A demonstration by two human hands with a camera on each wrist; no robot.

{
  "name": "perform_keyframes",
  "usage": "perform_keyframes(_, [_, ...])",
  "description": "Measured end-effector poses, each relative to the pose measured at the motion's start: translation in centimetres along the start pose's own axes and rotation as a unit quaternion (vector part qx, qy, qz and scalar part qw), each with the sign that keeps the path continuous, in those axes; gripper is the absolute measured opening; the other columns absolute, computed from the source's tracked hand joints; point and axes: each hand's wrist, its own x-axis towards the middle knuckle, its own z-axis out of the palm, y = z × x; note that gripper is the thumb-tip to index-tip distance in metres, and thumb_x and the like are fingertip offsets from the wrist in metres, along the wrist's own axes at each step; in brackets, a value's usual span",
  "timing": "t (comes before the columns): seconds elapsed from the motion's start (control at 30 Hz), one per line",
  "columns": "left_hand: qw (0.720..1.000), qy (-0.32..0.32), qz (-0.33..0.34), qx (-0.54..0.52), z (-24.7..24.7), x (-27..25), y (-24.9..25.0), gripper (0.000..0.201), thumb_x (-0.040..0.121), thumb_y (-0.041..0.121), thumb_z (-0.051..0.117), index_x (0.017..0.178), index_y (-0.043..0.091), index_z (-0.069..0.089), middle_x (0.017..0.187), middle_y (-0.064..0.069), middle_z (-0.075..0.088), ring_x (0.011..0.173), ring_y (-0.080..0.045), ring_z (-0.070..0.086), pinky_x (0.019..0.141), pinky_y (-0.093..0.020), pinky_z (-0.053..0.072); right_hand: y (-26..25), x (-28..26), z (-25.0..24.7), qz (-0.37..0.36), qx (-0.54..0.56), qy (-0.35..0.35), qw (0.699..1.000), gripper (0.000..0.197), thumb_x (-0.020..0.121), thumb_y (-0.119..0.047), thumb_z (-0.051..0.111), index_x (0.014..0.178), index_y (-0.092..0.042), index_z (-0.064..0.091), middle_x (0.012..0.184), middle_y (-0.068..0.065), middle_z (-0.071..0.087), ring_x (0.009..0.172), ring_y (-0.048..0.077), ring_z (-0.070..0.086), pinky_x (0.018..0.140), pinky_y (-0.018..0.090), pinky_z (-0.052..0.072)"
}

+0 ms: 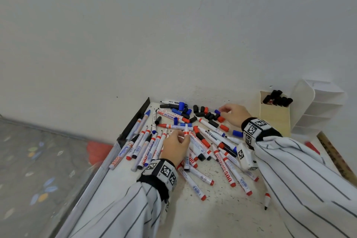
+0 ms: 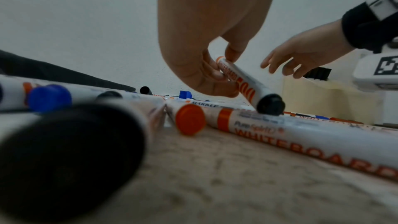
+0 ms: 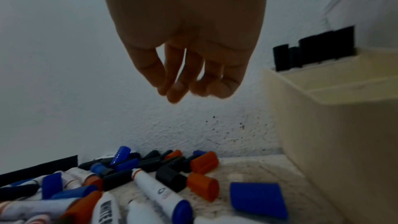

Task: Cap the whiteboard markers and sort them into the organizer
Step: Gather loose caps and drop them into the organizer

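Observation:
Many white whiteboard markers [image 1: 222,160] lie scattered on the speckled table [image 1: 222,208], several uncapped. My left hand [image 1: 183,137] pinches one marker [image 1: 186,131] with an orange band near its bare tip. In the left wrist view this marker [image 2: 239,81] slants down from the left hand [image 2: 224,72], and its black end rests on another marker. My right hand [image 1: 225,110] hovers over loose black, red and blue caps [image 1: 204,114] by the wall. In the right wrist view the right hand [image 3: 185,89] has its fingers hanging loose and holding nothing above the caps [image 3: 172,164].
A cream organizer box [image 1: 274,120] at the back right holds several black-capped markers [image 1: 278,98]. A white tiered organizer [image 1: 318,106] stands beside it. A wooden ruler [image 1: 336,156] lies at the right edge. The table's left edge [image 1: 135,120] drops to a patterned floor.

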Motion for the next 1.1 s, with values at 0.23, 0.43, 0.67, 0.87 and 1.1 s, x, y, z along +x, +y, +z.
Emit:
perform_keyframes(0.23, [1.0, 0.001, -0.017, -0.009, 0.0, 0.2, -0.4, 0.023, 0.094, 0.033, 0.049, 0.108, 0.016, 0.055, 0.08, 0.01, 0.054, 0.068, 0.001, 0.051, 0.056, -0.01, 0.037, -0.5, 2.8, 3.8, 0.032, -0.139, -0.126, 0.982, 0.046, 0.093, -0.03, 0.047, 0.138, -0.027, 0.04, 0.144, 0.007, 0.039, 0.128, 0.026, 0.039, 0.11, 0.039, 0.028])
perform_keyframes(0.43, [1.0, -0.011, -0.024, -0.005, 0.2, 0.1, -0.4, 0.025, 0.095, 0.033, 0.048, 0.109, 0.015, 0.055, 0.078, 0.011, 0.05, 0.07, 0.001, 0.048, 0.06, -0.01, 0.037, -0.8, 3.9, 5.3, 0.047, -0.2, -0.152, 0.967, 0.049, 0.094, -0.029, 0.042, 0.142, -0.026, 0.032, 0.148, 0.007, 0.035, 0.131, 0.024, 0.037, 0.108, 0.032, 0.028])
perform_keyframes(0.67, [0.999, -0.007, -0.039, -0.017, 0.0, 0.3, -0.7, 0.026, 0.094, 0.032, 0.048, 0.111, 0.013, 0.055, 0.078, 0.011, 0.049, 0.068, 0.001, 0.047, 0.06, -0.01, 0.039, -0.9, 4.4, 5.7, 0.049, -0.199, -0.115, 0.972, 0.037, 0.093, -0.025, 0.045, 0.129, -0.019, 0.049, 0.125, 0.007, 0.056, 0.113, 0.023, 0.051, 0.096, 0.03, 0.039])
perform_keyframes(0.87, [0.999, -0.014, -0.042, -0.015, 0.1, 0.3, -0.5, 0.027, 0.095, 0.033, 0.048, 0.112, 0.013, 0.054, 0.078, 0.012, 0.049, 0.068, 0.0, 0.047, 0.058, -0.01, 0.038, -0.9, 4.1, 5.4, 0.037, -0.209, -0.154, 0.965, 0.035, 0.094, -0.025, 0.044, 0.127, -0.018, 0.053, 0.129, 0.004, 0.054, 0.114, 0.019, 0.052, 0.095, 0.028, 0.041])
perform_keyframes(1.1, [0.999, -0.012, -0.036, -0.009, 0.3, 0.3, -0.6, 0.027, 0.094, 0.033, 0.048, 0.11, 0.013, 0.055, 0.077, 0.011, 0.049, 0.067, 0.0, 0.047, 0.058, -0.012, 0.039, -0.7, 4.3, 5.4, 0.044, -0.142, -0.058, 0.987, 0.023, 0.09, -0.01, 0.051, 0.107, -0.006, 0.066, 0.114, 0.01, 0.064, 0.104, 0.023, 0.058, 0.09, 0.029, 0.044])
